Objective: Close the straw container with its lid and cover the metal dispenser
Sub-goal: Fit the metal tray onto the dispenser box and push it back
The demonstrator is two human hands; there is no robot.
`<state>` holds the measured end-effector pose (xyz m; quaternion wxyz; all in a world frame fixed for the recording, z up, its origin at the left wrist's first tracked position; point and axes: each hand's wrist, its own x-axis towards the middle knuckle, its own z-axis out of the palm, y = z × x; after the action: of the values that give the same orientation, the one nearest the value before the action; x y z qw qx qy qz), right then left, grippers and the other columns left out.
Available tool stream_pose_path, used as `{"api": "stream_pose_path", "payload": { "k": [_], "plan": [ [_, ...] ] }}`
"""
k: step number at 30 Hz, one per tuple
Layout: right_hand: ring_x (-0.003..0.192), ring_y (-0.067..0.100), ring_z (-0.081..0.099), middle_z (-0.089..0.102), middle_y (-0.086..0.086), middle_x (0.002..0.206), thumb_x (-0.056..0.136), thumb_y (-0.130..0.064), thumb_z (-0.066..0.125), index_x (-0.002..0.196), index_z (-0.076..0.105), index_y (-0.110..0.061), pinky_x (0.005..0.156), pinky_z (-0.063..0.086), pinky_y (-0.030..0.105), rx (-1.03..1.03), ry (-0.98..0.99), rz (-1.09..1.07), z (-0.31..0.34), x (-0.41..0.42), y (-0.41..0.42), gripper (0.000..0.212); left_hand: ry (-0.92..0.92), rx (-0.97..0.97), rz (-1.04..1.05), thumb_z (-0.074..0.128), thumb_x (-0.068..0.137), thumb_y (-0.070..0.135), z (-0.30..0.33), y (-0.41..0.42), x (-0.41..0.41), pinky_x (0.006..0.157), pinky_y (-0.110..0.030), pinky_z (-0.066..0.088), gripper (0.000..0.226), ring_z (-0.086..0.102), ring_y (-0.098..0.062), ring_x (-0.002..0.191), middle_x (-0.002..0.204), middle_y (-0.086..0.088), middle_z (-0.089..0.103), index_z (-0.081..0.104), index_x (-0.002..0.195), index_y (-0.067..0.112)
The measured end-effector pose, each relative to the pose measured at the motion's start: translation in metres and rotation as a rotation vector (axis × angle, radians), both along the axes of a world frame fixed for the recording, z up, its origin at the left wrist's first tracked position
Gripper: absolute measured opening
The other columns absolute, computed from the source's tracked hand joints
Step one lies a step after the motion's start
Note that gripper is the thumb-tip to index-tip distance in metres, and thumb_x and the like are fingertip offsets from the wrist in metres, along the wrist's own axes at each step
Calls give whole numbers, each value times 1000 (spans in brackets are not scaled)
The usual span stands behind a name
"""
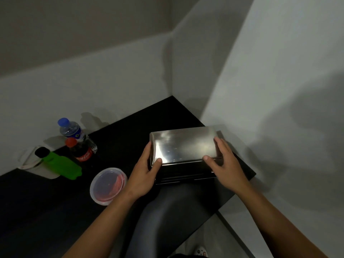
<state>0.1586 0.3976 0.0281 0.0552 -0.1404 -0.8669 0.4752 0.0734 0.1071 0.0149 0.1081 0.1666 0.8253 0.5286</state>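
A shiny metal cover (183, 145) lies on top of the dark metal dispenser (186, 175) on the black counter. My left hand (146, 169) grips the cover's left end, thumb on its top. My right hand (223, 161) holds the right end, thumb on the front edge. To the left stands a round clear plastic container (108, 185) with red straws inside; a clear lid sits on it.
At the back left stand a water bottle (74, 131) with a blue cap, a cola bottle (81, 151) and a green bottle (61, 162) lying near a clear cup (28, 159). White walls close in behind and to the right. The black counter (46, 211) ends near my leg.
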Motion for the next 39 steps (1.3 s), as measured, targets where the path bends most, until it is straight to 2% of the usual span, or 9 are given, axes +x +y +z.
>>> {"api": "stream_pose_path", "payload": {
  "k": [3, 9, 14, 21, 25, 27, 30, 33, 39],
  "plan": [
    [138, -17, 35, 35, -34, 156, 91, -59, 65, 155, 19, -61, 109, 32, 16, -73, 26, -58, -4, 2, 0, 79, -12, 5, 43, 57, 101, 46, -2, 1, 1, 92, 12, 22, 76, 27, 40, 123, 129, 70, 26, 11, 162, 44],
    [115, -6, 58, 57, -21, 134, 90, -52, 72, 160, 21, -45, 92, 42, 9, -152, -36, -92, -14, -6, 7, 87, -47, 20, 25, 58, 98, 49, -2, 5, -1, 99, 6, 28, 76, 38, 25, 134, 143, 54, 40, 16, 161, 51],
    [105, -32, 54, 57, -49, 112, 94, -39, 75, 160, 28, -42, 80, 41, -7, -178, -46, -92, -17, -18, 14, 81, -112, 100, 51, 63, 94, 50, -8, 5, -5, 110, -9, 33, 81, 43, 11, 140, 151, 39, 45, 19, 162, 46],
    [124, -13, 57, 60, -40, 126, 89, -46, 76, 160, 30, -36, 109, 43, 19, -187, -31, -36, -16, -63, 19, 85, -91, 137, 137, 65, 91, 55, -16, 7, -28, 102, -2, 36, 84, 45, 20, 132, 139, 54, 43, 13, 157, 60],
    [107, -31, 55, 55, -55, 117, 75, -64, 73, 159, 34, -29, 78, 40, -9, -165, 20, -20, -13, -97, 20, 99, -104, 147, 186, 67, 90, 51, -12, 11, -47, 100, -7, 43, 76, 55, 10, 129, 134, 45, 56, 20, 142, 78],
    [114, -13, 60, 57, -34, 134, 74, -66, 73, 159, 37, -27, 74, 42, -7, -137, 26, -13, -11, -116, 19, 101, -66, 139, 194, 66, 94, 42, -6, 12, -58, 99, -6, 43, 68, 57, 8, 129, 136, 39, 59, 30, 146, 68],
    [134, 11, 55, 57, -10, 149, 84, -55, 77, 159, 37, -26, 101, 43, 11, -95, 0, 28, -9, -147, 20, 90, -31, 141, 199, 64, 100, 30, -1, 12, -76, 104, -14, 45, 64, 60, 0, 128, 137, 22, 64, 36, 157, 35],
    [118, 6, 64, 67, -15, 125, 89, -43, 79, 152, 50, -26, 77, 40, -8, -91, -2, 56, -3, -178, 17, 71, 7, 132, 241, 64, 103, 16, 4, 13, -95, 109, -22, 43, 58, 60, -7, 130, 140, 5, 63, 40, 155, 22],
    [78, -28, 62, 68, -26, 99, 92, -34, 77, 144, 58, -27, 64, 42, -7, -69, 24, 130, 9, -234, 14, 56, -68, 141, 329, 63, 104, 14, 9, 19, -139, 114, -23, 37, 65, 52, -14, 138, 151, 0, 55, 33, 161, 16]
  ]
}}
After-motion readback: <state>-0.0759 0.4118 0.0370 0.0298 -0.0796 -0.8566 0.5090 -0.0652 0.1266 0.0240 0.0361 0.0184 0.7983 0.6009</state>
